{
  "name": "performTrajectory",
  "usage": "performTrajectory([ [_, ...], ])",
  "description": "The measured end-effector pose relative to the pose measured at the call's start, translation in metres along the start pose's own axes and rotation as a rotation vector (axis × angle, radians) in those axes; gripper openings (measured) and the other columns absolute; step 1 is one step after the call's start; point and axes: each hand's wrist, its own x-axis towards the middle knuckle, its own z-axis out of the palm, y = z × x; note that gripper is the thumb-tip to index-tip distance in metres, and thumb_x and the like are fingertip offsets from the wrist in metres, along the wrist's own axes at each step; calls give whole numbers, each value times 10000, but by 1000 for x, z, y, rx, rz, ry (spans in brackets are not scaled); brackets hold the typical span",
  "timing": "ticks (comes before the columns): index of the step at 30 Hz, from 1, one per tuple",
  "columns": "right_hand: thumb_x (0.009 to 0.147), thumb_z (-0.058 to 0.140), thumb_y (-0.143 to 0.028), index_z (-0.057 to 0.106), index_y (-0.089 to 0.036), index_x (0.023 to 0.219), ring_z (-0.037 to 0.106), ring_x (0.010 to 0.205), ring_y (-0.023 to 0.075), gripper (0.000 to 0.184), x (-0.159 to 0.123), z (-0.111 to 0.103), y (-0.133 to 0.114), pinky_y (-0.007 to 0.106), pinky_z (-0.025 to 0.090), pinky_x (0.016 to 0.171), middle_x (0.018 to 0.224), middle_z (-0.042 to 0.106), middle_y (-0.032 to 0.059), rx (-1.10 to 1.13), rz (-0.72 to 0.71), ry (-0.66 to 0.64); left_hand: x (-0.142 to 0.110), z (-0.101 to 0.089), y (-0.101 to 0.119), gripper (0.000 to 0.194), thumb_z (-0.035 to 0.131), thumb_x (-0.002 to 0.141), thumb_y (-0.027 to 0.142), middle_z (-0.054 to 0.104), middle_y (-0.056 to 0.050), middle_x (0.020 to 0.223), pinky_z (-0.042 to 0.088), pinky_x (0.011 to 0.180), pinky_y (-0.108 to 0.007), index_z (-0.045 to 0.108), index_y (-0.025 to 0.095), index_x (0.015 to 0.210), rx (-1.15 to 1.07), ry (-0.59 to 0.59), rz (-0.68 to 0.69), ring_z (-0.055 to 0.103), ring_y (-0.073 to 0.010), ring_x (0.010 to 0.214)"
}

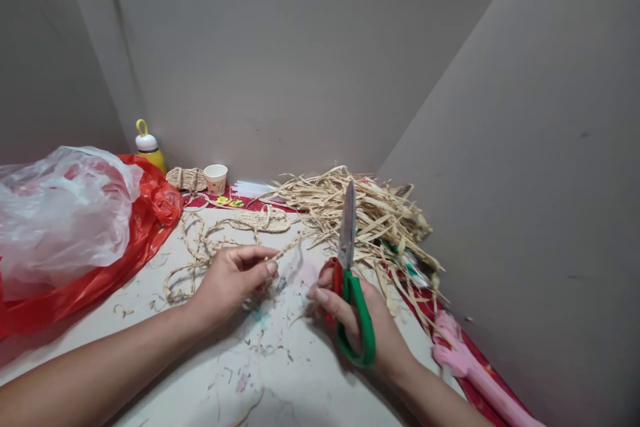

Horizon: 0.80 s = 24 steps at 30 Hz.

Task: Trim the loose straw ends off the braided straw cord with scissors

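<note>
Between the thumb and fingers of my left hand [237, 278] is pinched a braided straw cord [290, 245], whose free end points up and to the right. Loose loops of the same cord lie behind that hand. My right hand [373, 317] holds a pair of scissors [348, 233] with one red and one green handle. Its blades are together and point upward, apart from the cord. A small woven straw sole [263, 219] lies flat behind my hands, with cord running near it.
A heap of dry straw strips [360, 203] lies at the back right. To the left are a red plastic bag [160, 213] and a clear bag [70, 213]. A paper cup [216, 179], a yellow bottle [149, 147] and another woven piece [186, 179] stand along the wall. Something pink [470, 363] lies right.
</note>
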Motion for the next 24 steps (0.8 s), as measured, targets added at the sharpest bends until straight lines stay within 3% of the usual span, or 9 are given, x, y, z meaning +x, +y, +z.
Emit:
performTrajectory([
  [4,676,735,-405,497,-214,894,565,598,123,375,-4,15,2,263,457,557,815,649,15,352,9,-15,-17,15,-6,200,687,707,238,687,-32,720,428,592,-235,726,165,888,55,-219,-14,559,-109,599],
  [7,664,757,-348,472,-224,869,567,562,114,373,-5,17,3,258,458,543,765,636,-18,482,-5,55,-25,21,-10,227,646,716,195,710,-43,791,441,624,-240,704,173,935,145,-309,-7,592,-132,663],
  [10,668,763,-314,473,-224,868,567,552,112,364,-4,10,2,238,447,537,637,574,-57,483,-6,111,-24,19,-9,275,638,703,181,702,-31,761,439,622,-239,676,170,975,323,-280,37,584,-137,658],
  [13,679,757,-308,484,-225,869,578,581,109,343,-4,2,-1,226,448,552,644,577,-57,453,-34,181,-21,15,-5,132,598,751,223,669,-23,694,429,616,-239,696,162,816,434,-253,120,561,-138,644],
  [17,660,772,-276,499,-228,872,571,577,96,349,-3,1,-5,217,456,554,652,567,-64,518,-60,267,-16,13,-1,168,602,774,284,622,-20,634,403,585,-236,673,149,704,300,-243,68,520,-122,598],
  [20,635,787,-247,505,-231,871,559,573,87,368,-1,5,-5,204,455,538,642,554,-70,625,-5,273,-14,15,-1,213,641,758,339,600,-14,587,364,529,-223,652,145,671,141,-252,-48,478,-99,531],
  [24,616,795,-263,500,-226,868,555,569,98,390,1,5,-5,214,453,528,622,553,-64,643,24,265,-11,14,-4,245,669,744,368,590,-9,565,340,490,-211,641,150,635,74,-222,-103,444,-80,486],
])
